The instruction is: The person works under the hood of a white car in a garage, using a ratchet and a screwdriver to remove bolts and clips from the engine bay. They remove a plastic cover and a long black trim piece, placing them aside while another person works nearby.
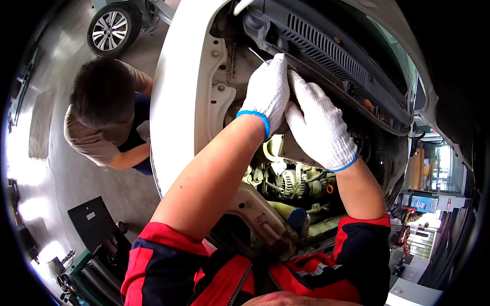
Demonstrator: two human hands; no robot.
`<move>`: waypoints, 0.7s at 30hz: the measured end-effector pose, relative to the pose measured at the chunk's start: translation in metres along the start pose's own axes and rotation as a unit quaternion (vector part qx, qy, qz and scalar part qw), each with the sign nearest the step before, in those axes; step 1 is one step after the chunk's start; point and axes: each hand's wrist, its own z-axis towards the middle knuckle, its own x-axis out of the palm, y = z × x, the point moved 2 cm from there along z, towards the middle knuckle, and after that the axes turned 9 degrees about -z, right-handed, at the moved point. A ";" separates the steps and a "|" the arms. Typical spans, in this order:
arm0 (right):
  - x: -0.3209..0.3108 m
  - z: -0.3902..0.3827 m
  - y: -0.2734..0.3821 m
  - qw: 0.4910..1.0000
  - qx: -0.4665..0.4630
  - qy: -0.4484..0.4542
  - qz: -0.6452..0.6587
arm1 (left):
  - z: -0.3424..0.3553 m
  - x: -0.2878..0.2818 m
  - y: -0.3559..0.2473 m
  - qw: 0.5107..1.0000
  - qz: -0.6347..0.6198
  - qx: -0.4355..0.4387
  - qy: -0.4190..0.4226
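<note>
Both of my hands wear white knitted gloves with blue cuffs and reach into a car's engine bay. My left hand [265, 87] is closed around a thin metal rod [258, 55], whose tip sticks out past the fingers toward the upper left. What lies inside the palm is hidden. Close beside it on the right, my right hand [325, 122] has its fingers stretched out and its thumb apart. Nothing shows in it, though its palm side is hidden. Just beyond both hands runs the dark grey slotted cowl panel [326, 48].
Below my arms are a lit engine [291, 183] and a blue-capped bottle [296, 218]. The white fender [176, 92] borders the bay on the left. Beyond it a person [104, 102] is bent low, near a wheel [109, 30]. The raised hood [459, 97] is at right.
</note>
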 end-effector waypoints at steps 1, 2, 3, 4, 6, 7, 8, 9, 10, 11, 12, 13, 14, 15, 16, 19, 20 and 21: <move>-0.002 0.000 -0.002 1.000 0.006 -0.014 0.003 | 0.002 0.000 0.002 1.000 0.024 0.003 0.013; -0.004 0.001 -0.004 1.000 0.012 -0.028 0.006 | 0.004 -0.002 0.003 0.999 0.048 0.006 0.025; -0.004 0.004 -0.016 0.997 0.022 -0.062 0.040 | -0.005 0.004 -0.005 0.986 0.161 0.001 0.028; -0.008 0.008 -0.023 0.992 0.027 -0.099 0.072 | -0.007 0.007 -0.006 0.985 0.173 -0.008 0.014; -0.008 0.021 -0.049 0.964 0.137 -0.024 0.226 | -0.006 0.004 -0.003 0.962 0.262 0.072 -0.005; -0.006 0.027 -0.055 0.960 0.154 0.003 0.234 | -0.005 0.004 -0.002 0.962 0.263 0.071 -0.004; -0.005 0.032 -0.059 0.960 0.155 0.002 0.234 | -0.005 0.002 -0.003 0.947 0.303 0.093 -0.053; -0.001 0.036 -0.062 0.955 0.168 0.022 0.242 | -0.004 -0.001 -0.004 0.927 0.343 0.114 -0.103; 0.000 0.037 -0.063 0.950 0.180 0.041 0.251 | 0.000 -0.003 -0.005 0.929 0.328 0.128 -0.112; -0.002 0.036 -0.061 0.946 0.194 0.046 0.256 | 0.001 -0.005 -0.004 0.920 0.349 0.127 -0.122; 0.000 0.036 -0.061 0.946 0.195 0.044 0.256 | 0.000 -0.004 -0.007 0.911 0.369 0.127 -0.132; 0.004 0.036 -0.062 0.949 0.190 0.034 0.249 | 0.001 -0.004 -0.006 0.911 0.370 0.126 -0.129; 0.006 0.035 -0.062 0.952 0.186 0.023 0.241 | 0.003 -0.004 -0.003 0.918 0.359 0.114 -0.124; 0.009 0.036 -0.056 0.959 0.172 0.010 0.223 | 0.004 -0.006 -0.001 0.924 0.349 0.103 -0.121; 0.009 0.035 -0.051 0.961 0.167 0.000 0.220 | 0.007 -0.009 0.001 0.923 0.350 0.103 -0.120; 0.016 0.030 -0.044 0.973 0.125 -0.060 0.184 | 0.009 -0.010 0.003 0.942 0.306 0.082 -0.114; 0.017 0.027 -0.042 0.973 0.127 -0.072 0.177 | 0.008 -0.009 0.003 0.942 0.306 0.076 -0.111; 0.017 0.026 -0.041 0.973 0.129 -0.083 0.170 | 0.005 -0.008 0.001 0.943 0.306 0.070 -0.109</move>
